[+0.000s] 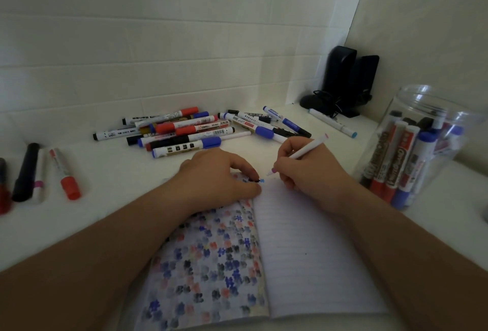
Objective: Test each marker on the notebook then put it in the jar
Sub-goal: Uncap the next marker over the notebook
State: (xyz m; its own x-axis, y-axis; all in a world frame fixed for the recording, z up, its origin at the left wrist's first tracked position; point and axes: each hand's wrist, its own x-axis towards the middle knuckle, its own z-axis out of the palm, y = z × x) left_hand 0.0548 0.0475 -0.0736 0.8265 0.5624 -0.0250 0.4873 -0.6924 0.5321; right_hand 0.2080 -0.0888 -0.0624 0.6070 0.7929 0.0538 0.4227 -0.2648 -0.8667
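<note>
Pink-tipped marker (303,153) pinched in right hand (311,169) at frame centre, over notebook (303,251); left hand (219,180) fingers curled, pressing left page.

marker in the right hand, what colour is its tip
Purple-pink tip on the white marker, seen in the head view.

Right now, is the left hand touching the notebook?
Touching. The head view shows the left hand resting on the notebook's left page, fingers curled down against the top edge by the spine.

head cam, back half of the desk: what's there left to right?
Four loose markers → big marker pile → single white marker with teal cap → black speakers → clear jar of markers.
</note>
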